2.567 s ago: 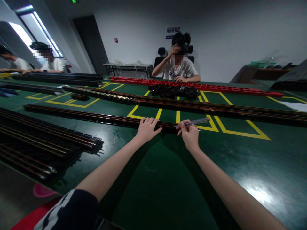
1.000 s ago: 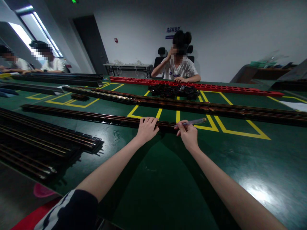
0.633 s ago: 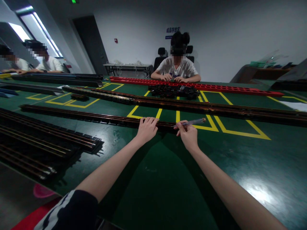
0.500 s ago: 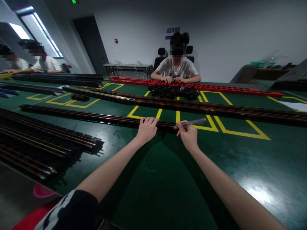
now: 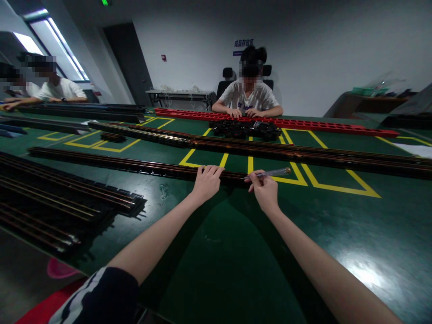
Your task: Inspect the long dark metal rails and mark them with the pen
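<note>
Left hand (image 5: 206,183): palm down on the near dark strip, fingers bent over its top, close together with slim gaps; I can't tell from my feed whether the thumb pinches it.
Right hand (image 5: 265,191): thumb and index clamped on a clear pen-shaped tool (image 5: 273,172), other fingers curled under.
Clear pen-shaped tool: leans back over the right hand, butt end up and to the right, thin tip down at the strip; too small for me to say if it touches.
Near dark strip (image 5: 135,165): long, narrow, thin rails along it; lies flat on the green table (image 5: 219,261), running from the left to right under both hands, its right end by the right fingers.
Hand gap: I see the two hands apart, a short run of strip showing between.
Behind strip: longer dark strip (image 5: 303,154), across the table, apart from the near one.
Left side: several railed dark strips (image 5: 111,193), side by side near the table edge.
Far side: black jumbled parts (image 5: 243,128), then a red lattice bar (image 5: 330,125).
Tabletop marks: yellow tape lines (image 5: 250,163), some passing under the strips.
Across from me: seated person (image 5: 251,96), white shirt, both hands at the red bar.
Below left: pink basin (image 5: 60,268), past the table edge.
</note>
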Available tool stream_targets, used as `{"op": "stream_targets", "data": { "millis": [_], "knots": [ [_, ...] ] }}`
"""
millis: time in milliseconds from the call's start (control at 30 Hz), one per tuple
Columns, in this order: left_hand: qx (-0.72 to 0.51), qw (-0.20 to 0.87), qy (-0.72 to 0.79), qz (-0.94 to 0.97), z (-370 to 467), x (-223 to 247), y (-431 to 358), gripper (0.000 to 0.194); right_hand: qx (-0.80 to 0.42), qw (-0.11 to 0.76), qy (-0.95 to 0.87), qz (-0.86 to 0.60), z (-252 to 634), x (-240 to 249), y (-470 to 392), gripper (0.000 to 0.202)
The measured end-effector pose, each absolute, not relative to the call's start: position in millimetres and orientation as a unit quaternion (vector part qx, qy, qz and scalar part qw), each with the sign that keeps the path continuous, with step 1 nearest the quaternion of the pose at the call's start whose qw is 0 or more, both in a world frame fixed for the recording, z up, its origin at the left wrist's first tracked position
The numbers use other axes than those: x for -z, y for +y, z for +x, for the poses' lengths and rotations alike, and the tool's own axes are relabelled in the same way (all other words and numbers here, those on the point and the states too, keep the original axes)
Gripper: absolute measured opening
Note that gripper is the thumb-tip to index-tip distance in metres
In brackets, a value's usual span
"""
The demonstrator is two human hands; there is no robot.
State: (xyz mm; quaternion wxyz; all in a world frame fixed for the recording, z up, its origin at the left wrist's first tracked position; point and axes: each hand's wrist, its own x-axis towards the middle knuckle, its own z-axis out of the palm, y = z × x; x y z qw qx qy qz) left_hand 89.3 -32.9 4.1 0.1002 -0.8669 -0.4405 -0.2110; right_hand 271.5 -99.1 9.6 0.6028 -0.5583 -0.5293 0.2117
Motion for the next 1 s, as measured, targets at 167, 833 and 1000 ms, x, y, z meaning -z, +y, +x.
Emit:
{"op": "stream_targets", "data": {
  "millis": [167, 833, 1000],
  "knots": [
    [0.209, 0.095, -0.441, -0.868, 88.9, -2.8, -31.6, 0.043, -0.225, 0.599, -0.535, -0.552, 272.0, -10.3, -98.8, 0.051],
    [0.197, 0.097, -0.444, -0.869, 88.9, -3.7, -32.5, 0.041, -0.207, 0.618, -0.499, -0.571, 273.9, -9.8, -99.6, 0.054],
    [0.193, 0.099, -0.446, -0.868, 89.6, -5.2, -34.0, 0.041, -0.211, 0.618, -0.507, -0.563, 273.4, -9.7, -99.5, 0.051]
  ]
}}
